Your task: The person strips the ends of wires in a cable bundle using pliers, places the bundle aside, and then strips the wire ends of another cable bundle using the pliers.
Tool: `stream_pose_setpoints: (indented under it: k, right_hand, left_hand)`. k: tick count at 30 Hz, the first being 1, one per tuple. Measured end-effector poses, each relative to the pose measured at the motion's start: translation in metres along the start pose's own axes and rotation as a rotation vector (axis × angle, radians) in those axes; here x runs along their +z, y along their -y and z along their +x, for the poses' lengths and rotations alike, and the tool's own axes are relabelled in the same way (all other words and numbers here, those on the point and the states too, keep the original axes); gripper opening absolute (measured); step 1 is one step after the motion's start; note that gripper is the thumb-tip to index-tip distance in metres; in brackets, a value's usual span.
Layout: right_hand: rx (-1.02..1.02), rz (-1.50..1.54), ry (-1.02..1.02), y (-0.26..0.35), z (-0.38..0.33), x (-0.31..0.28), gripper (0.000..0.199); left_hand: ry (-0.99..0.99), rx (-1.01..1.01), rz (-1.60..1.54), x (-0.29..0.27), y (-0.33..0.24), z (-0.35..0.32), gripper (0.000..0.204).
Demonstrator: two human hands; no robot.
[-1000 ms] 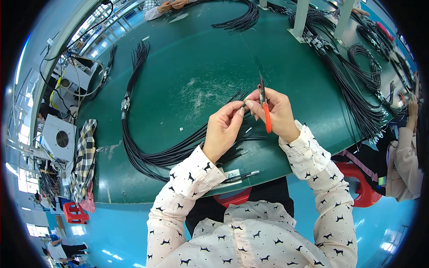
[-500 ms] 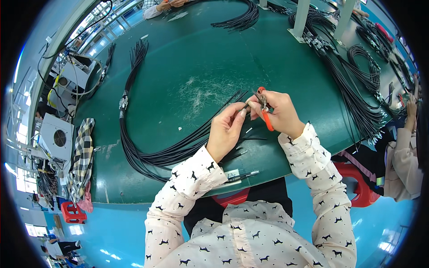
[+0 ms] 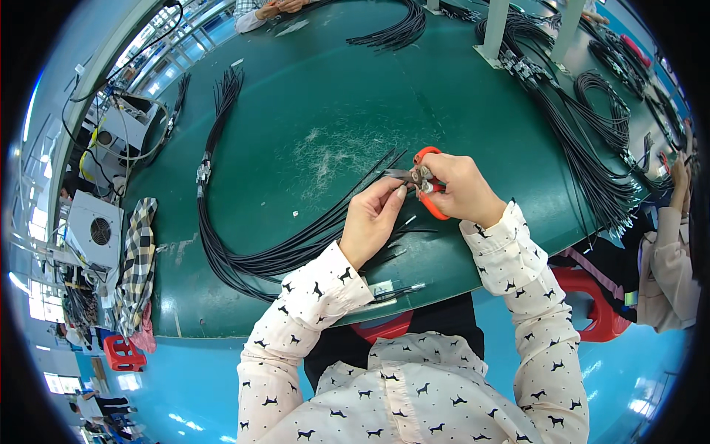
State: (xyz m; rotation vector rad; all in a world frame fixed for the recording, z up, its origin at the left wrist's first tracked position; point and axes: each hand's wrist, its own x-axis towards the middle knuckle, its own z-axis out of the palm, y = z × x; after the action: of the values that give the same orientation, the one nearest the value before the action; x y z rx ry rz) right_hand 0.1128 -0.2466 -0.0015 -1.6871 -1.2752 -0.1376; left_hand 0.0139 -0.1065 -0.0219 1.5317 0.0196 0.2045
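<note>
My left hand (image 3: 370,222) is closed in a pinch on the end of a black cable, which is mostly hidden by thumb and forefinger. My right hand (image 3: 466,189) grips a pair of scissors with red handles (image 3: 433,207). Their short metal blades (image 3: 400,175) point left and lie right at the fingertips of my left hand. Beneath the left hand runs a curved bundle of thin black cables (image 3: 255,260) on the green table, with loose ends fanned out under both hands. A silver connector cluster (image 3: 203,172) sits partway along the bundle.
Pale thread scraps (image 3: 325,159) lie mid-table. More black cable bundles (image 3: 584,152) hang over the right edge beside metal posts (image 3: 494,33); another coil (image 3: 396,33) lies far off. A checked cloth (image 3: 137,248) drapes at left. Other people's hands (image 3: 277,7) work across the table.
The scissors have turned in my right hand, so their handles spread wider and the blades now point left over the left fingertips. My left hand has barely moved.
</note>
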Motion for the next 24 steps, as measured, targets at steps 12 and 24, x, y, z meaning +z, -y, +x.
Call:
stream_pose_setpoints:
  k: [12,24]
  right_hand:
    - [0.359,-0.372,0.029,-0.021,-0.012,-0.048,0.014]
    - [-0.157,-0.433,0.531,0.045,-0.008,-0.025,0.020]
  left_hand:
    - [0.011,-0.072,0.090,0.004,-0.008,-0.002,0.015]
    - [0.377,0.018,0.436,-0.006,-0.037,-0.011,0.015]
